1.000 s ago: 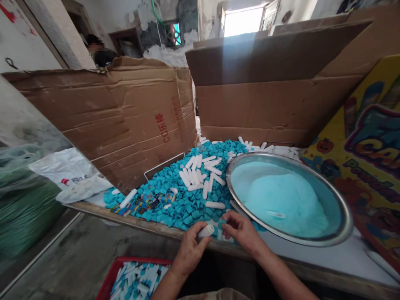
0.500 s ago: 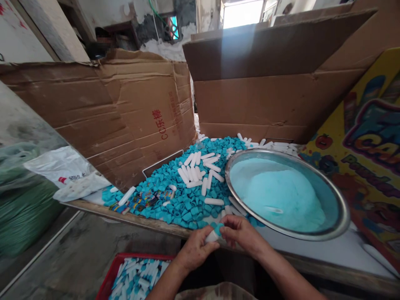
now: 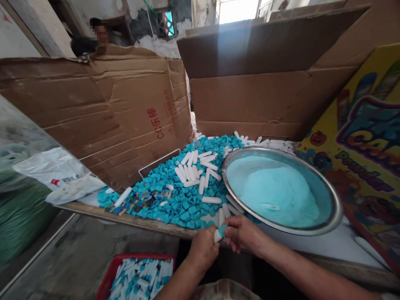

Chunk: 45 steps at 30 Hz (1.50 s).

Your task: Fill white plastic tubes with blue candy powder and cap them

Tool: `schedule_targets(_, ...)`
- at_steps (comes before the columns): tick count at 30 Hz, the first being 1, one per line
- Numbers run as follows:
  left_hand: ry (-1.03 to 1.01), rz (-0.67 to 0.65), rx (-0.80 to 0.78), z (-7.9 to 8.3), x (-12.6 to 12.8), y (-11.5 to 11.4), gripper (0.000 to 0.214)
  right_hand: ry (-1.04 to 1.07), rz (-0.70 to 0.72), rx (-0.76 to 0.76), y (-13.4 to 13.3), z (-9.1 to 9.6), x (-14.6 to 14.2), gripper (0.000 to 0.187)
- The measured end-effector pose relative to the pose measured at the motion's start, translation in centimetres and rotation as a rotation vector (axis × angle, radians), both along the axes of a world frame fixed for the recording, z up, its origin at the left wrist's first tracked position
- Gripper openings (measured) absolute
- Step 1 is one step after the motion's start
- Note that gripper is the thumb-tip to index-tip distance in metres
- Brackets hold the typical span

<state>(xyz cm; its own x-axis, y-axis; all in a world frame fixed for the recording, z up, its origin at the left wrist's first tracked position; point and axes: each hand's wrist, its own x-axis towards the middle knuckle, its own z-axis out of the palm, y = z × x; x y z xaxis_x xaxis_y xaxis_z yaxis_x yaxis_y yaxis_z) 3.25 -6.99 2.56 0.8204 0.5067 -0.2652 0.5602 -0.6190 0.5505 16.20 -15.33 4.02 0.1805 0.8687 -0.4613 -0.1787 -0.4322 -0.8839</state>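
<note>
Brought together since a second ago: the blue cap (image 3: 223, 229) is now set on the end of the white tube (image 3: 217, 236), which was held bare before.
The tube is pinched in the closed fingers of the left hand (image 3: 204, 249), and its capped end is met by the right hand (image 3: 243, 233), whose fingertips are pressed on the cap. Both are held at the bench (image 3: 131, 219) edge, just before the heap of blue caps (image 3: 184, 208), near the steel basin (image 3: 326, 198) of blue powder.
</note>
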Motion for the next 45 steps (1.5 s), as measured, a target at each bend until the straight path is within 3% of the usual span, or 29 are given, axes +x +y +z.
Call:
schedule_targets(5, -0.046, 0.012, -0.04, -0.3, 0.3, -0.4, 0.024, 0.011, -0.013, -0.026, 0.0, 0.2, -0.3, 0.015)
schedule_targets(9, -0.165, 0.057, -0.139, -0.2, 0.3, -1.0, 0.019, -0.119, -0.035, -0.023, -0.4, 1.3, -0.7, 0.015)
schedule_targets(11, -0.15, -0.014, -0.138, 0.0, 0.1, -1.0, 0.017, -0.163, 0.021, -0.057, -1.0, 1.6, -0.7, 0.013)
schedule_targets(14, -0.041, -0.175, -0.009, 0.6, -0.3, -0.7, 0.019, -0.16, 0.112, -0.152, -2.0, 1.6, -0.5, 0.011)
schedule_targets(18, 0.036, -0.238, 0.1, 1.0, -0.4, -0.9, 0.025, -0.221, 0.094, -0.15, -2.7, 1.4, -1.0, 0.016)
schedule_targets(22, 0.03, -0.249, 0.044, 0.1, -1.1, -2.1, 0.024, -0.268, -0.004, -0.154, -3.6, 0.6, -2.8, 0.018)
schedule_targets(26, 0.066, -0.198, -0.028, -1.0, -2.6, -2.0, 0.016, -0.228, 0.098, -0.174, -4.5, -0.5, -2.9, 0.012)
schedule_targets(28, -0.01, -0.133, -0.074, -0.9, -3.3, -0.9, 0.016, -0.422, 0.089, -0.095, -4.5, -0.9, -1.8, 0.014)
schedule_targets(31, -0.139, -0.05, -0.128, -0.2, -3.7, 0.9, 0.016, -0.919, -0.02, 0.022, -3.9, -1.4, 0.0, 0.017)
schedule_targets(33, -0.157, -0.019, -0.144, 0.2, -3.5, 1.5, 0.015, -1.125, 0.043, -0.022, -3.3, -1.8, 0.5, 0.021)
schedule_targets(36, -0.164, -0.003, -0.152, 0.5, -3.1, 1.2, 0.016, -1.254, 0.172, -0.13, -2.6, -2.2, 0.4, 0.021)
schedule_targets(40, -0.148, -0.012, -0.14, 0.2, -2.9, 0.5, 0.02, -1.077, 0.061, -0.051, -2.6, -1.9, 0.2, 0.01)
schedule_targets(45, -0.119, -0.083, -0.083, -0.2, -2.9, 0.2, 0.022, -0.399, 0.013, 0.03, -3.0, -0.7, -0.5, 0.019)
